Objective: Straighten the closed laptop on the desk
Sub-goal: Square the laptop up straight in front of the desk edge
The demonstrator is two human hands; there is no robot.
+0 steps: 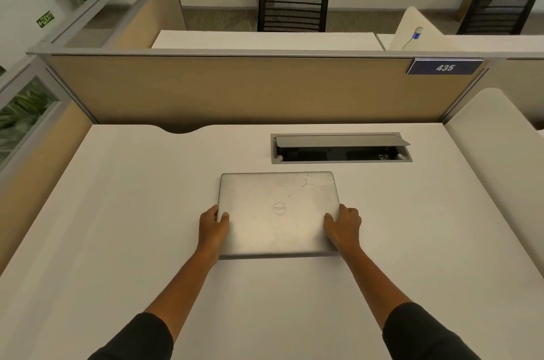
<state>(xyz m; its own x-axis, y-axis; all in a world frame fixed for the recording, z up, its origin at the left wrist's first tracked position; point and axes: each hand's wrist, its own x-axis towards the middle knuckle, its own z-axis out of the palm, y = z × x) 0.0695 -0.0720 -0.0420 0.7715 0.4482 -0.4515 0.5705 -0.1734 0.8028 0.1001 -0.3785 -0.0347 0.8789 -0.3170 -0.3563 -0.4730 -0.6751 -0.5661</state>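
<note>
The left hand (212, 227) and right hand (343, 225) grip the closed laptop (278, 212) by its 2 side edges, flat on the surface (117, 212).

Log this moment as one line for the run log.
task: straighten laptop | left hand: grip on left edge | right hand: grip on right edge | laptop: closed, flat on desk

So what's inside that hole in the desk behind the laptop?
The cable box has its grey lid tipped up. Inside it looks dark, with a few small sockets or plugs near the ends. The lid and shadow hide the rest.
</note>
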